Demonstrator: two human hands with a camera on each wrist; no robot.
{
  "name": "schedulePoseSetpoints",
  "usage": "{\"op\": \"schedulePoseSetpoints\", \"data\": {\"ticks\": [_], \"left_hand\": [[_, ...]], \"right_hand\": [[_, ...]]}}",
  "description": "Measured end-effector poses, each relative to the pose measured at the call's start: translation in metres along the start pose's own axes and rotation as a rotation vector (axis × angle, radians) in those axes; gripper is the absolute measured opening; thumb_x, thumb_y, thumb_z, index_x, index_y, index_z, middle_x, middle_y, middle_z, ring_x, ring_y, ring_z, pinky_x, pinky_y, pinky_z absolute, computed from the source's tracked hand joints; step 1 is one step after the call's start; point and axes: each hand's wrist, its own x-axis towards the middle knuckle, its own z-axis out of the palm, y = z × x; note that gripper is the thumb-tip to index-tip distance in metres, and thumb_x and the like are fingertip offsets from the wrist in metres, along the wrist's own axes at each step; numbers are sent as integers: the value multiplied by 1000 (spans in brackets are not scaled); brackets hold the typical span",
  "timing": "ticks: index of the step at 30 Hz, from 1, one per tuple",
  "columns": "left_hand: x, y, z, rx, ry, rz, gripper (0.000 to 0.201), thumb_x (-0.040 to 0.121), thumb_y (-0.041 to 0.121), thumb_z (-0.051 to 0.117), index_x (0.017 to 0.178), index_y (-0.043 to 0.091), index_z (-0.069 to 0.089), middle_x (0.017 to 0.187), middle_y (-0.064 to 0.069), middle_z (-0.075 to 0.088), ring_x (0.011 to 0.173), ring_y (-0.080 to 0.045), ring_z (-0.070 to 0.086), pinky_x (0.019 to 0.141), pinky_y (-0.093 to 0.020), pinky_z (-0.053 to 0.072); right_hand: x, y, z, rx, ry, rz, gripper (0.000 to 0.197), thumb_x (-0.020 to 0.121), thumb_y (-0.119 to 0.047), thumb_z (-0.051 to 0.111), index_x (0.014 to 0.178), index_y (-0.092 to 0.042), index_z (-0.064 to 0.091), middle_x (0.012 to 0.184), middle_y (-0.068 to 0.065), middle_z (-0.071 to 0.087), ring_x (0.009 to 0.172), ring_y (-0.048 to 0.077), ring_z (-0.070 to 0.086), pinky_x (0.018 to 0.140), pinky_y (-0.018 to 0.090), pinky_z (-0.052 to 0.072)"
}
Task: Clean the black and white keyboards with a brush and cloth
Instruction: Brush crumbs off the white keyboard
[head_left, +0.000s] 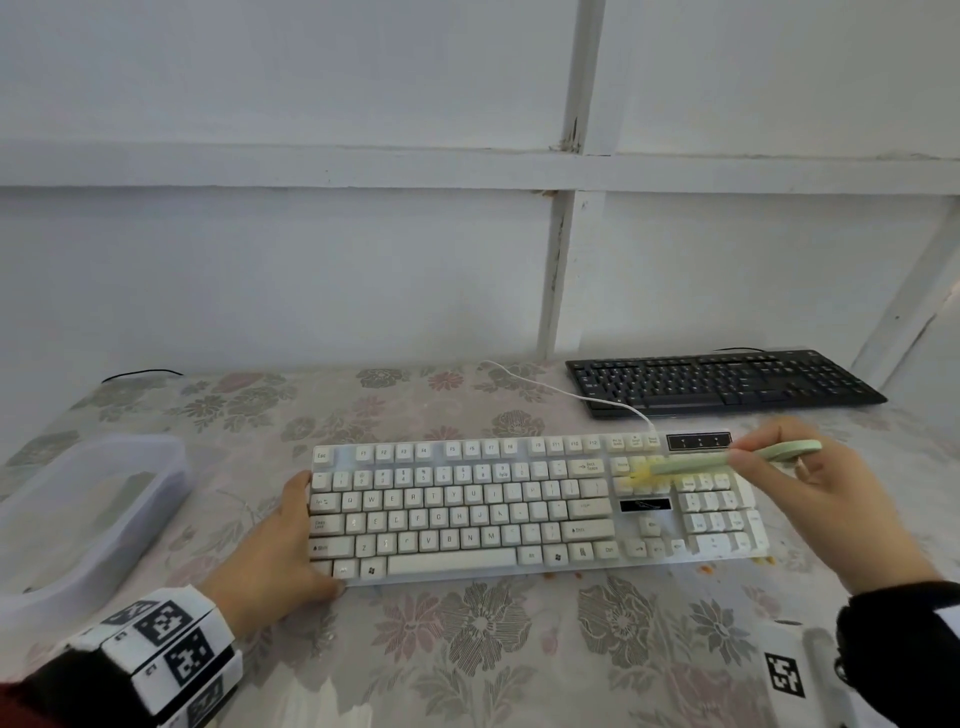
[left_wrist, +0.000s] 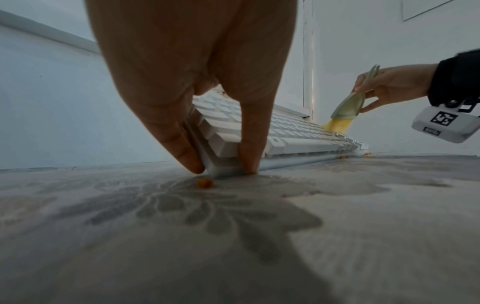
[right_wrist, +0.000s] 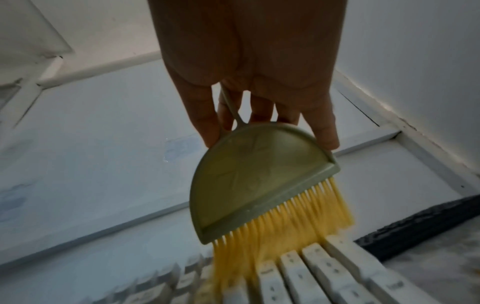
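Observation:
A white keyboard lies mid-table on a floral tablecloth. My left hand grips its near left corner, thumb on the front edge and fingers along the left end. My right hand pinches the thin handle of a green brush. Its yellow bristles press on the keys between the main block and the number pad. The wrist views show the brush tilted over the white keys. A black keyboard rests at the back right, untouched. No cloth is in view.
A translucent plastic container stands at the left edge of the table. Orange crumbs lie by the white keyboard's front right corner, and one crumb by its left corner. A white cable runs back to the wall.

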Motion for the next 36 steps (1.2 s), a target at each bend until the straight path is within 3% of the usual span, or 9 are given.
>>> {"op": "schedulePoseSetpoints", "data": {"ticks": [10,12,17,23,26,29,32,34,36], "left_hand": [[-1,2,0,14,-7,-10,100,62,13,80,138,25,16,108,23,43,93,0,56,71,-15,48],[-1,2,1,15,-7,-16,100,62,12,80,138,25,16,108,23,44,92,-1,57,70,-16,48],[0,2,1,30,-2,-9,100,62,13,80,138,25,16,108,25,42,93,-1,56,72,-15,48],[2,0,0,57,-4,-11,100,61,16,80,138,25,17,108,25,41,95,-3,55,80,-23,50],[3,-3,2,65,4,3,99,61,16,80,137,23,18,107,25,40,94,-1,54,76,-17,49],[2,0,2,65,-4,-2,95,64,14,78,136,23,15,104,19,48,89,-1,56,66,-14,46],[4,-4,2,70,-2,7,91,60,25,79,130,22,22,106,18,49,90,-1,57,73,-16,49],[5,-3,3,100,2,38,86,61,38,74,130,11,30,102,20,45,87,2,55,76,-16,48],[4,6,4,134,-5,61,72,74,33,66,128,3,28,92,18,41,80,-1,49,77,-18,43]], "right_hand": [[6,8,-20,-2,45,42,13,84,-11,66,78,-23,64,72,-7,64,63,-4,53,64,10,41],[8,14,-27,-15,78,82,13,84,-14,66,77,-24,64,71,-9,63,60,-4,51,63,13,41],[9,18,-32,48,66,66,12,86,-12,65,77,-20,63,65,-17,60,61,-5,51,53,1,36],[-1,-13,-27,-126,222,47,22,86,-16,65,74,-34,61,76,-22,63,66,-2,55,51,4,38],[-23,-71,20,2,38,-110,15,87,-15,63,77,-26,61,84,-14,63,73,1,58,59,4,43],[-50,-110,94,54,-145,-206,12,87,-27,63,78,-33,58,91,-16,60,83,3,56,77,23,46],[-73,-129,161,27,-235,-253,5,84,-39,53,89,-38,53,93,-20,57,94,2,50,90,39,39],[-85,-137,191,17,-295,-267,7,88,-36,48,94,-38,49,96,-19,53,97,5,44,96,40,30],[-93,-142,209,-23,-328,-270,13,89,-41,38,95,-36,48,98,-16,51,98,7,41,97,40,25]]}}
